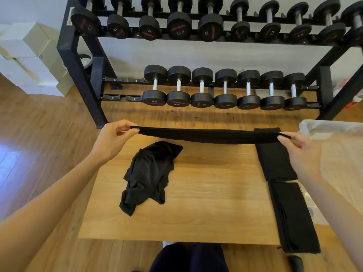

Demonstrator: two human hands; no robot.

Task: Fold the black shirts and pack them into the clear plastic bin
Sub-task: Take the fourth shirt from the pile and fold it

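A black shirt (208,135), folded into a long flat band, hangs stretched level above the far edge of the wooden table (206,193). My left hand (115,136) pinches its left end and my right hand (300,146) pinches its right end. A crumpled black shirt (149,175) lies on the table left of centre. Two folded black shirts lie along the table's right edge, one farther (275,161) and one nearer (292,216). The clear plastic bin (334,132) stands to the right of the table, partly behind my right arm.
A black dumbbell rack (216,89) with several dumbbells stands just beyond the table. Stacked pale boxes (33,55) sit at the back left on the wooden floor. My dark-clothed legs (188,258) show below the table's near edge.
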